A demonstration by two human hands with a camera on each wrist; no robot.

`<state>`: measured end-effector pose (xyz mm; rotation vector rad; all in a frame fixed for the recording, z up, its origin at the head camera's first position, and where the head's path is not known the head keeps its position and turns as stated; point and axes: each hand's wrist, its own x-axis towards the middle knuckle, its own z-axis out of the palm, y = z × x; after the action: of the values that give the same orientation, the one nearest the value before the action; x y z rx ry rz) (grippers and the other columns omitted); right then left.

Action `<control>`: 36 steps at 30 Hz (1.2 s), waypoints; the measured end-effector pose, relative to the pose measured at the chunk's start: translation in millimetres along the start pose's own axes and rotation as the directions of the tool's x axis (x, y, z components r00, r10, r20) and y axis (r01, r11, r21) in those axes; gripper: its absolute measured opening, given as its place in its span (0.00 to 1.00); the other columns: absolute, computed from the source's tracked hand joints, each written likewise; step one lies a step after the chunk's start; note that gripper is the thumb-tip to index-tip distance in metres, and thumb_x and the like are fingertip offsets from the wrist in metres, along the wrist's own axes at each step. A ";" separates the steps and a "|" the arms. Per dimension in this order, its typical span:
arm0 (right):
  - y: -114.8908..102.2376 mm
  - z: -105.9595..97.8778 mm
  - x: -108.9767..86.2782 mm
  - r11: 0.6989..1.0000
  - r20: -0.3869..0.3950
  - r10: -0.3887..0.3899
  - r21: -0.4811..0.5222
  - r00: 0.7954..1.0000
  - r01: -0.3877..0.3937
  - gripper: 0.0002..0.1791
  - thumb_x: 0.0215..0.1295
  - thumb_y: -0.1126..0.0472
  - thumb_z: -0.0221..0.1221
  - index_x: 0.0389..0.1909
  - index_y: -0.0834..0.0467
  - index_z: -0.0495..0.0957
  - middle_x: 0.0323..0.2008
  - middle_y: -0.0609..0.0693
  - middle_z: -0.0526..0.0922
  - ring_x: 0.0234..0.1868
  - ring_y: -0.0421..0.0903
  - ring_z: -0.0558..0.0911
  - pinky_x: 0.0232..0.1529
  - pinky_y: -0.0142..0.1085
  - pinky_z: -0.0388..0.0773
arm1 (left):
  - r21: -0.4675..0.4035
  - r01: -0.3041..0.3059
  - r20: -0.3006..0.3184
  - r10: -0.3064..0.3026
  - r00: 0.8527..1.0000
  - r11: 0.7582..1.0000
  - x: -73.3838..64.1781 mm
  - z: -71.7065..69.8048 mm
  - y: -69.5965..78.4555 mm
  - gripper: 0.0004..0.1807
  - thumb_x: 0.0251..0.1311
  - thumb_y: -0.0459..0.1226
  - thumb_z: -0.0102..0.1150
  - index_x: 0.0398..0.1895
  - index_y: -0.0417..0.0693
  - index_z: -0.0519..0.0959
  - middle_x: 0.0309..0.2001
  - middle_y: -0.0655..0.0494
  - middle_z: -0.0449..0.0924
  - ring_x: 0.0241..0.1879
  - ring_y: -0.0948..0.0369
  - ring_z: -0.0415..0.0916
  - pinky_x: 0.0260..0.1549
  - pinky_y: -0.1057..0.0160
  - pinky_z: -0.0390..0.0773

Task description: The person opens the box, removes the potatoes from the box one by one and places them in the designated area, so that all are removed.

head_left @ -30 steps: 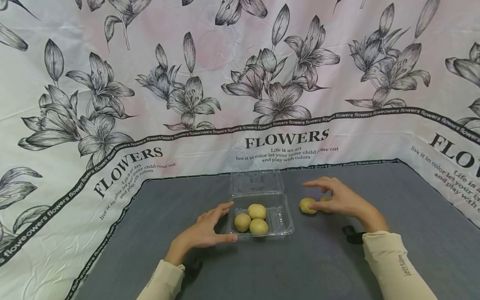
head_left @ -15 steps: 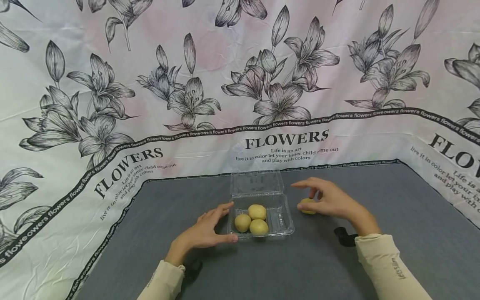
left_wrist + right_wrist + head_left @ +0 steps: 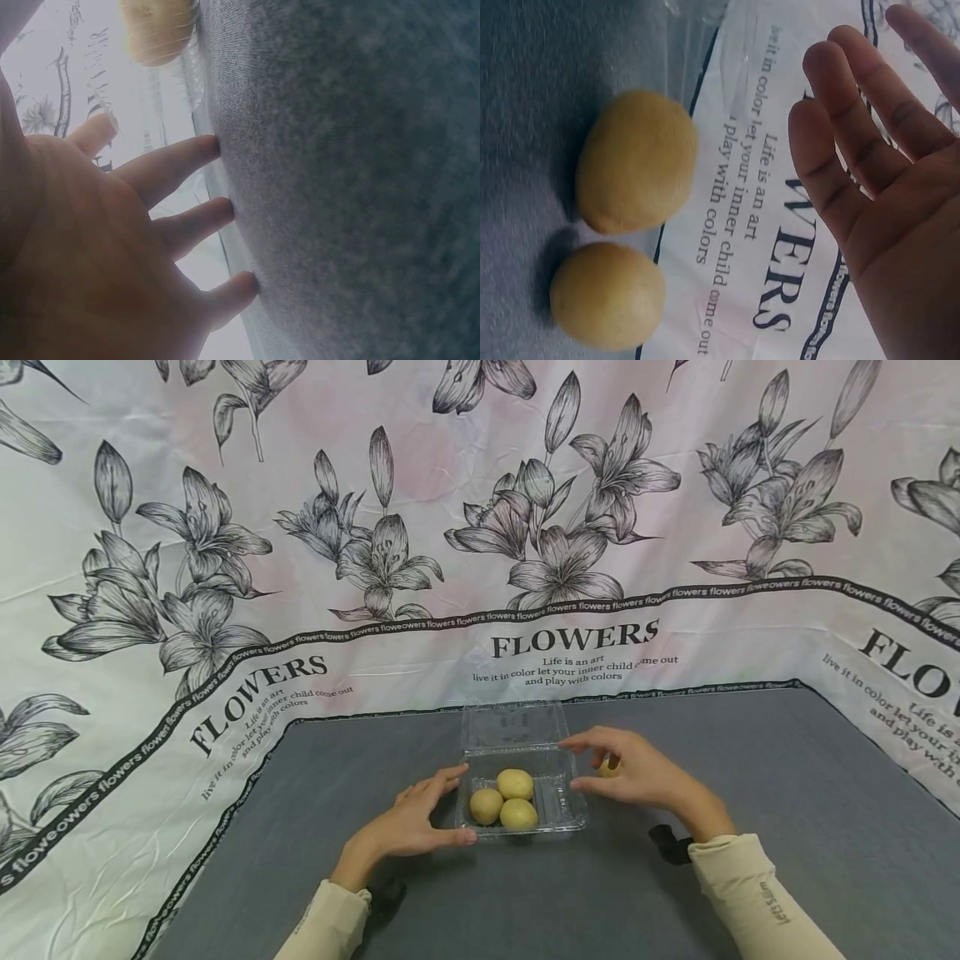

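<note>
A clear plastic clamshell box [image 3: 555, 789] stands with its lid [image 3: 513, 727] raised at the back. Inside its left part sit three small yellow potatoes [image 3: 515, 784]. My left hand [image 3: 401, 822] is at the box's left side, fingers and thumb spread along the wall; its fingertips meet the grey cloth in the left wrist view. My right hand [image 3: 633, 768] is at the box's right edge, thumb and index finger apart at the rim. Two more potatoes lie on the cloth, one larger [image 3: 637, 161] and one rounder [image 3: 607, 295]; in the head view the right hand mostly hides them.
Grey cloth [image 3: 337, 760] covers the table around the box. Behind it hangs a white sheet [image 3: 420, 668] printed with flowers and lettering. A black wrist strap piece [image 3: 670, 845] hangs by the right cuff.
My right hand has moved left from over the loose potatoes to the box's right edge. The potatoes in the box and my left hand stay as they were.
</note>
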<state>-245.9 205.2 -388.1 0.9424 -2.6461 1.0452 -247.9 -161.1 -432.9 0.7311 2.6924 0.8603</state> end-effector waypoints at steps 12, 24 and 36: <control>-9.2 16.4 4.5 0.997 -0.039 -0.053 -0.059 0.998 0.051 0.27 0.57 0.54 0.75 0.58 0.52 0.83 0.49 0.44 0.86 0.49 0.50 0.77 0.49 0.50 0.76 | 0.000 -0.009 -0.003 0.009 1.000 1.000 -0.4 0.5 -1.2 0.54 0.57 0.65 0.67 0.82 0.66 0.51 0.77 0.51 0.65 0.79 0.46 0.52 0.71 0.28 0.47; -13.6 37.5 6.8 0.998 0.021 -0.067 0.001 0.998 0.067 0.28 0.60 0.51 0.73 0.60 0.55 0.81 0.53 0.51 0.86 0.50 0.52 0.77 0.50 0.52 0.78 | 0.003 0.001 -0.002 -0.001 1.000 1.000 0.2 0.2 -0.1 0.53 0.56 0.66 0.66 0.82 0.70 0.50 0.77 0.52 0.64 0.79 0.46 0.52 0.71 0.28 0.47; -16.3 49.9 8.8 0.989 -0.004 -0.147 0.005 0.989 0.147 0.28 0.57 0.54 0.75 0.58 0.54 0.82 0.45 0.50 0.86 0.46 0.51 0.79 0.48 0.48 0.77 | 0.004 0.003 -0.005 -0.003 1.000 1.000 -0.1 0.3 0.0 0.53 0.56 0.65 0.66 0.81 0.71 0.50 0.77 0.52 0.64 0.79 0.46 0.52 0.72 0.28 0.46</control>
<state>-238.6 158.8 -413.1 1.1162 -2.5275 1.0185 -247.7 -160.9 -433.2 0.7267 2.7002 0.8575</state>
